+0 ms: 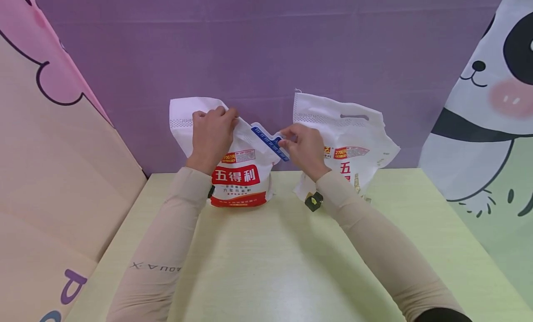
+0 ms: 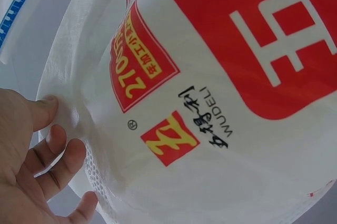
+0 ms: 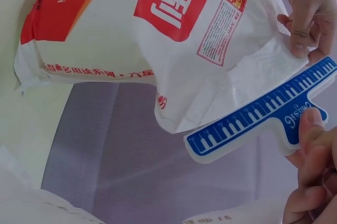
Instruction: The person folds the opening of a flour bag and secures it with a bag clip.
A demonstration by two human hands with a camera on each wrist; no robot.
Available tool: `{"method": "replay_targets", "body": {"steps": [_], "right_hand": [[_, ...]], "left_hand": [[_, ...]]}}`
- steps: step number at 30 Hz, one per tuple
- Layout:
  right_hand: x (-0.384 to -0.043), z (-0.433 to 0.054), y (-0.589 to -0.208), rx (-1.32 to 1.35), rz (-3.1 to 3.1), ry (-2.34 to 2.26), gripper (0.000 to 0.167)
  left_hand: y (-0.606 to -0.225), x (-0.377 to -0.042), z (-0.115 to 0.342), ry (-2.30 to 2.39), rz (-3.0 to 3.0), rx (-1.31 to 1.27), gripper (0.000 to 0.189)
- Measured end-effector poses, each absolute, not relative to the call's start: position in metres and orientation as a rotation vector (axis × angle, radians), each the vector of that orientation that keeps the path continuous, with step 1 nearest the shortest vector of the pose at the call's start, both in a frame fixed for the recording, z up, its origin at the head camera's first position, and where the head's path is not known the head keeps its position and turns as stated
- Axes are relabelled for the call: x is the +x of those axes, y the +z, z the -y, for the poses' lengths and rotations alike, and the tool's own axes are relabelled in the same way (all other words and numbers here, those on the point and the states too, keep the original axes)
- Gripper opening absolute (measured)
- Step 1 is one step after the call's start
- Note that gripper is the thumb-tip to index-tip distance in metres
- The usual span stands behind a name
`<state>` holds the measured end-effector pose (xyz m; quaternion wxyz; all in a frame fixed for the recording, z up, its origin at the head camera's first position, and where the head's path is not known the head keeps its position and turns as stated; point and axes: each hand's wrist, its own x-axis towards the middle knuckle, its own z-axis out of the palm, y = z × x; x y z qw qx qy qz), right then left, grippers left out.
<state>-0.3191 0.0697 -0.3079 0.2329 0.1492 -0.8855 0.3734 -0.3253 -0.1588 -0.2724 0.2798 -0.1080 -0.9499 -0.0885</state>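
2 bags: a white bag with red printed panels (image 1: 239, 174) stands on the pale wood-grain table (image 1: 283, 266), left of centre; a white bag with a slotted carry handle (image 1: 354, 144) stands to its right, partly hidden by the right forearm.
Left hand (image 1: 214, 132): grasping; thumb and fingers pinch the top edge of the red-panelled bag, a loose corner jutting out beyond them.
Right hand (image 1: 306, 148): grasping; thumb and fingers pinch the handle of a blue-and-white plastic clip with a piano-key print (image 1: 269, 141).
Clip: between the 2 hands, its long bar set along the bag's slanting top edge; cannot tell whether the fabric is inside its jaws.
Risk 1, clip: could catch only part of the edge, or slide off, if the bar sits askew to the slant.
Risk 2, bag mouth: could sag or bunch if the left pinch loosens; the material looks limp.
Risk 3, second bag: could be nudged or tipped by the right forearm, which passes close in front.
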Motion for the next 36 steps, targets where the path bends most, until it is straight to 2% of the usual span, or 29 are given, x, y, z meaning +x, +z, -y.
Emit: {"method": "replay_targets", "body": {"steps": [36], "right_hand": [[-0.336,-0.056,-0.302,0.382,2.401,1.089,0.017]], "left_hand": [[-0.273,-0.325,0.158,-0.227,2.542,-0.287,0.03]]}}
